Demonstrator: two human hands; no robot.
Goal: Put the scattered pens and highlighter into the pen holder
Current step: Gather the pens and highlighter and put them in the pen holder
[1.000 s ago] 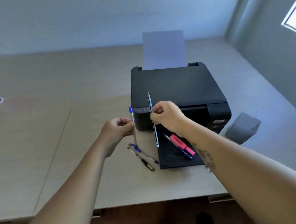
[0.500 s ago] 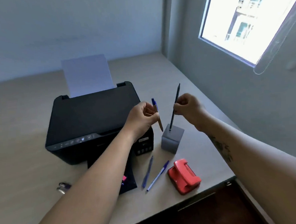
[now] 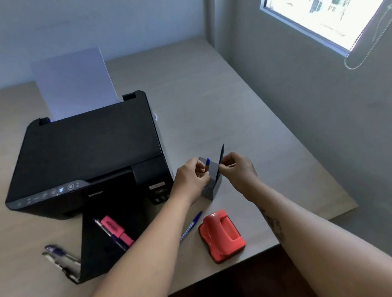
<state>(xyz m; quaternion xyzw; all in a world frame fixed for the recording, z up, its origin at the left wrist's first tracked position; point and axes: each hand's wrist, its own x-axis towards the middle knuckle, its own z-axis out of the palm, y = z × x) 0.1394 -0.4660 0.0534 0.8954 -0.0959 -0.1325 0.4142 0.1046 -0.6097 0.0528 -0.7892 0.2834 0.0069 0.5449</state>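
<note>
Grey and boxy, the pen holder (image 3: 212, 181) stands on the desk (image 3: 246, 131) just beside the black printer's (image 3: 92, 150) front corner, and both hands meet right over its mouth. The left hand (image 3: 191, 177) has its fingers (image 3: 199, 168) pinched on a blue-capped pen (image 3: 208, 163), held upright with its lower end apparently already inside the holder. The right hand (image 3: 236, 168) grips a dark pen (image 3: 221, 160) the same way, tilted a little, its lower end in the holder too. I'd say each is kept near vertical so it slides down cleanly instead of catching the rim.

Plenty waits. On the printer's folded-out tray (image 3: 100, 250) lie a pink highlighter (image 3: 116, 230) and a dark pen beside it. Past the tray's far side from the holder, a couple of clear pens (image 3: 60, 260) rest on the desk. Nearer the holder, a blue pen (image 3: 190, 225) pokes out from under the left forearm, beside a red hole punch (image 3: 222, 235).
</note>
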